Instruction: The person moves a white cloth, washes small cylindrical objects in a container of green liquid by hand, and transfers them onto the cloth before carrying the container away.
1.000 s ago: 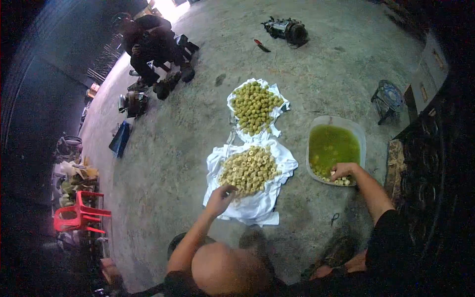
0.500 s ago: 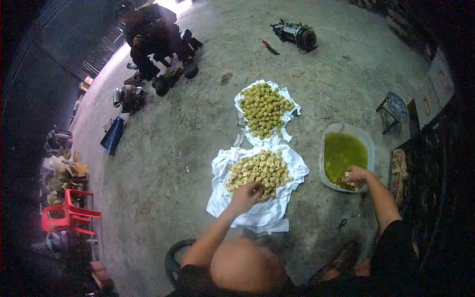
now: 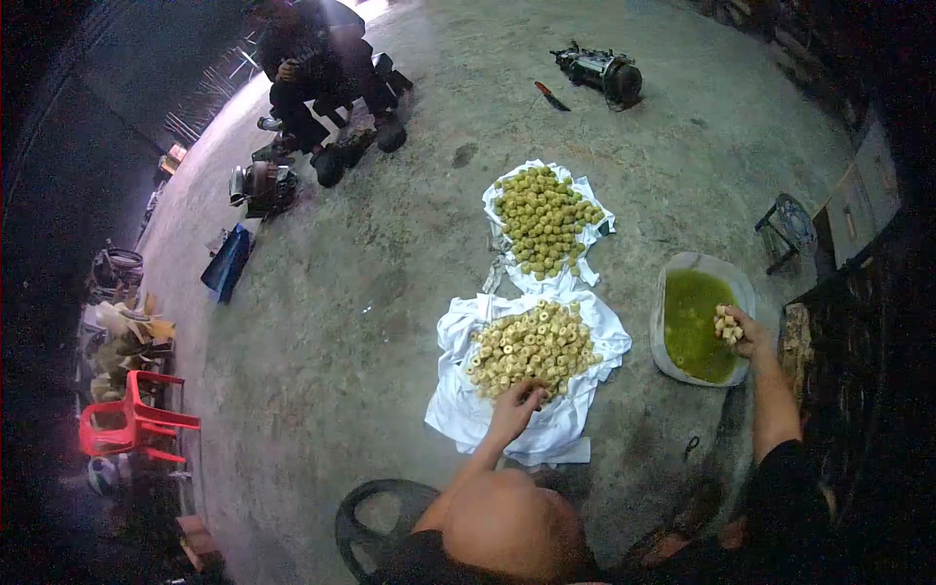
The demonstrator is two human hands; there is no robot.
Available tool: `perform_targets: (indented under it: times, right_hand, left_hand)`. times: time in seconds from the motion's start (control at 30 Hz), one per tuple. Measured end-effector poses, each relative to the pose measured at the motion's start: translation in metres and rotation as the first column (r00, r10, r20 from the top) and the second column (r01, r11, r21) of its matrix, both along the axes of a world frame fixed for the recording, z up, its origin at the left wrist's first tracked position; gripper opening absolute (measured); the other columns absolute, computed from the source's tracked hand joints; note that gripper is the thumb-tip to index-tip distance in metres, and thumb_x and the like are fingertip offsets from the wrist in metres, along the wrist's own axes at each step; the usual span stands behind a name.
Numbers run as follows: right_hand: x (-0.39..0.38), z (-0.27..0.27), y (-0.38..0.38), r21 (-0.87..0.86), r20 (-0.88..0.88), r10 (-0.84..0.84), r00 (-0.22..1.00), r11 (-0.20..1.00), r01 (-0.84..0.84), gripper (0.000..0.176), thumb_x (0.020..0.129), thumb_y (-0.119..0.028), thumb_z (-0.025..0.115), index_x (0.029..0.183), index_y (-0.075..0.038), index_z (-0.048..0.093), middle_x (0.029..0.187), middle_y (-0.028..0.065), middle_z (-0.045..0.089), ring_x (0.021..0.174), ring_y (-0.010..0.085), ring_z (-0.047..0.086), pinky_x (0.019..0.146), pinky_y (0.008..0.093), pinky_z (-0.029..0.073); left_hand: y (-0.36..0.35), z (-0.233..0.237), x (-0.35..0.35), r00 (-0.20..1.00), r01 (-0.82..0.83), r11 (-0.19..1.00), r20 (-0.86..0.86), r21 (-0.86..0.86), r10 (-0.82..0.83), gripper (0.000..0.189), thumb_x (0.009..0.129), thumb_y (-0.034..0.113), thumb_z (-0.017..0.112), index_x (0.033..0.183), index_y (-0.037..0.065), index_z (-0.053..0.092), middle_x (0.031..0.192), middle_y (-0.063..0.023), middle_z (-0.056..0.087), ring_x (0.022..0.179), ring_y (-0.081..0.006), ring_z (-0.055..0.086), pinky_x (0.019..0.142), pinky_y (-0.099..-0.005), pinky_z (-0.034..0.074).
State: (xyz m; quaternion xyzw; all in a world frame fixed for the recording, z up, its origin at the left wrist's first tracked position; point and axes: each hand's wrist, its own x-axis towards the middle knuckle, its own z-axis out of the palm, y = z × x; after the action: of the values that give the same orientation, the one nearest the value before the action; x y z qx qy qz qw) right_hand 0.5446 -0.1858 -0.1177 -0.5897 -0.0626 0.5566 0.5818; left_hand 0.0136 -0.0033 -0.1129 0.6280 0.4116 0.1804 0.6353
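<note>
My right hand (image 3: 751, 334) is closed around several pale ring-shaped pieces (image 3: 727, 325), over the right side of a translucent plastic tub (image 3: 659, 336). Green-yellow liquid (image 3: 697, 312) fills much of the tub, and a few pale pieces show in it. My left hand (image 3: 517, 408) is at the near edge of a heap of pale pieces with holes (image 3: 531, 341), its fingers bent and apart; nothing shows between them. That heap lies on a white cloth (image 3: 458, 414). Beyond it, round green-yellow pieces (image 3: 546, 219) are piled on another white cloth (image 3: 585, 190).
A seated person (image 3: 327, 78) is at the far left, near a machine part (image 3: 261, 187) and a blue container (image 3: 226, 263). A larger machine part (image 3: 600, 73) and a red-handled tool (image 3: 551, 96) lie ahead. A red chair (image 3: 136, 414) stands left, a stool (image 3: 785, 229) right.
My right hand has come up out of the liquid with pale pieces in it and moved slightly right. My left hand has shifted to the heap's near edge. The whole view has shifted a little.
</note>
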Motion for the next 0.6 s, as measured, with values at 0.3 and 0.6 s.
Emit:
perform_targets:
  times: [0.3, 0.6]
  right_hand:
    - [-0.053, -0.047, 0.000, 0.352, -0.347, -0.135, 0.928, 0.898, 0.262, 0.039, 0.094, -0.040, 0.062, 0.110, -0.004, 0.061, 0.087, 0.0066, 0.064, 0.078, 0.0186, 0.068, 0.045, 0.0241, 0.057]
    - [-0.068, -0.053, -0.007, 0.301, -0.379, -0.232, 0.896, 0.884, 0.356, 0.032, 0.098, -0.035, 0.056, 0.115, -0.009, 0.061, 0.101, 0.0051, 0.065, 0.082, 0.0196, 0.067, 0.045, 0.0265, 0.056]
  left_hand:
    - [0.001, 0.034, 0.006, 1.000, -0.019, 0.996, -0.008, -0.085, 0.019, 0.026, 0.099, 0.020, 0.058, 0.115, 0.001, 0.065, 0.097, -0.0069, 0.068, 0.087, -0.0138, 0.064, 0.078, -0.0280, 0.051]
    - [-0.008, 0.028, 0.007, 0.996, -0.028, 0.998, -0.091, -0.055, 0.023, 0.026, 0.099, 0.022, 0.058, 0.115, 0.003, 0.066, 0.090, -0.0060, 0.070, 0.073, -0.0116, 0.061, 0.071, -0.0278, 0.051]
